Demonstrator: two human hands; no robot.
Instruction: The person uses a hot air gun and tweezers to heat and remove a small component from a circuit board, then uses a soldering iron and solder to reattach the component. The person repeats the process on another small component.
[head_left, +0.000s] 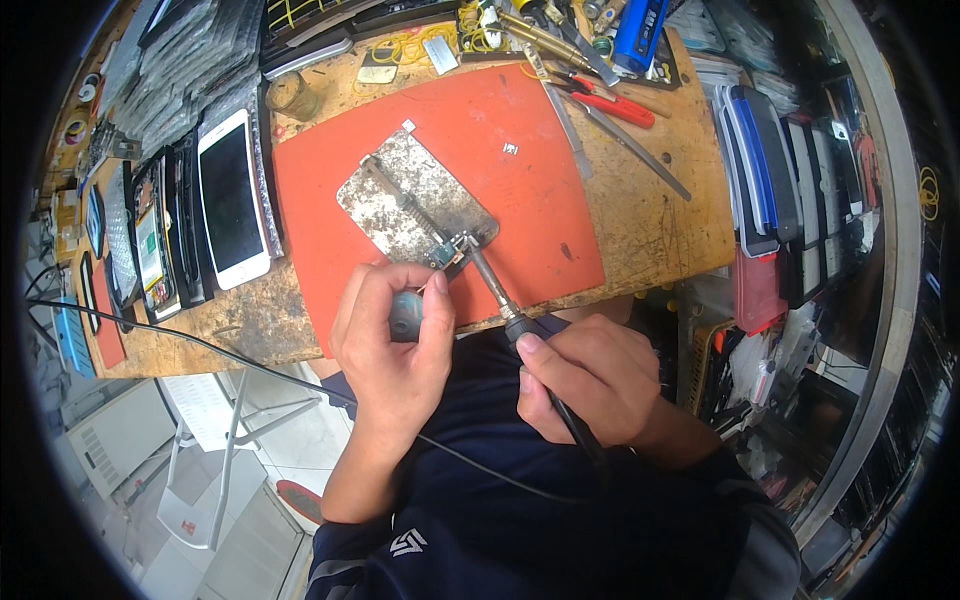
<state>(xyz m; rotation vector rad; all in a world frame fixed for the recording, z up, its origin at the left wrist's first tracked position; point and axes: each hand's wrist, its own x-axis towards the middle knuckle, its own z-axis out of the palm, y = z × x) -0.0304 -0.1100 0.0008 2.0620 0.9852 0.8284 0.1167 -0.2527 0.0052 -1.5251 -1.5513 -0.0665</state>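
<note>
Navy shirt (590, 510) lies nearest; the left hand (388, 365) curls round a spool (405, 316), thumb and finger nearly meeting; the right hand (597, 380) grips a soldering iron (491, 281), tip by a small circuit board (452, 252) at the metal plate's (430, 180) near end. Probably soldering; next calls for steady contact.

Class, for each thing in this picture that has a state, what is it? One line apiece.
Left grip: curled around a roundish grey-blue object
Right grip: closed around the soldering iron
Soldering iron: tip at the small circuit board; heat undeterminable
Metal plate: stained, lying on the red mat
Red mat: flat, marked
White-framed phone: screen dark
</note>
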